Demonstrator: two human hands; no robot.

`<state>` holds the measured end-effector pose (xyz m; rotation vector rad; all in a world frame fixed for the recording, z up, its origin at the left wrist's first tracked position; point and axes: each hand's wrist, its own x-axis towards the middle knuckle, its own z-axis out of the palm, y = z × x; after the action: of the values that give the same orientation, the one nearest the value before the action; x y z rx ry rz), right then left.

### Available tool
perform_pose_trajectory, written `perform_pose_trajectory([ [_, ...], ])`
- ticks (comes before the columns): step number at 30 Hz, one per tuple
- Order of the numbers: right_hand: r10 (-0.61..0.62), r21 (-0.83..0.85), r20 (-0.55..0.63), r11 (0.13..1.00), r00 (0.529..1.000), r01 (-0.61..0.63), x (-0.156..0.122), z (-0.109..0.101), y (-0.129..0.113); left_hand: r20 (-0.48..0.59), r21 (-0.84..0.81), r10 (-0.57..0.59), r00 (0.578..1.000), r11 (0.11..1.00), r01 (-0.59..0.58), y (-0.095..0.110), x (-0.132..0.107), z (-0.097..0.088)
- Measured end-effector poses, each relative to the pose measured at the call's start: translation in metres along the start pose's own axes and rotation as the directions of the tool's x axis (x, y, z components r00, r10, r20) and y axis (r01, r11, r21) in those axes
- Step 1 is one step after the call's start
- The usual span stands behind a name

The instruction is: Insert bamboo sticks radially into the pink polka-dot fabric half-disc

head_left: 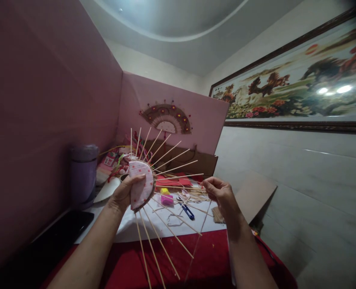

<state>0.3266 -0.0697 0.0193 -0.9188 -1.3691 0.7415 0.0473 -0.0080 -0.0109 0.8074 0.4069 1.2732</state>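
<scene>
My left hand (pixel 124 193) grips a round pad covered in pink dotted cloth (pixel 141 184), with many thin wooden sticks (pixel 168 154) fanning out from it like spokes. My right hand (pixel 221 194) is held to the right of it, fingers pinched together near the tip of one stick at about the level of the pad. What the pinch holds is too thin to make out; a faint thread-like line runs down from it. Both hands hover above a table with a white sheet (pixel 162 224) and red cloth (pixel 202 257).
A finished brown fan (pixel 167 118) hangs on the pink board behind. A purple cup (pixel 83 172), a black phone (pixel 62 233), blue scissors (pixel 186 210), a pink-yellow block (pixel 165 196) and a cardboard box (pixel 196 160) lie on the table. A framed horse picture (pixel 301 84) hangs at right.
</scene>
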Motion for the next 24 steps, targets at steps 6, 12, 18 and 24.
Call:
perform_pose_trajectory([
  [6,-0.433,-0.545,-0.011,0.758,0.901,0.358,-0.013,0.008,-0.014,-0.010,0.029,0.032,0.999,0.999,-0.032,0.001,-0.001,0.002],
  [12,-0.500,-0.613,0.126,0.640,0.857,0.463,-0.031,0.013,-0.024,-0.015,-0.026,0.012,1.000,1.000,-0.012,0.003,-0.002,0.002],
  [18,-0.063,-0.137,0.101,0.988,0.993,0.076,-0.031,0.006,-0.009,0.000,-0.132,-0.005,1.000,0.991,0.004,0.003,-0.005,0.004],
  [24,0.221,-0.026,0.268,0.975,0.938,-0.222,-0.025,0.033,0.029,0.033,-0.193,0.036,0.999,0.981,-0.029,0.003,-0.006,0.007],
])
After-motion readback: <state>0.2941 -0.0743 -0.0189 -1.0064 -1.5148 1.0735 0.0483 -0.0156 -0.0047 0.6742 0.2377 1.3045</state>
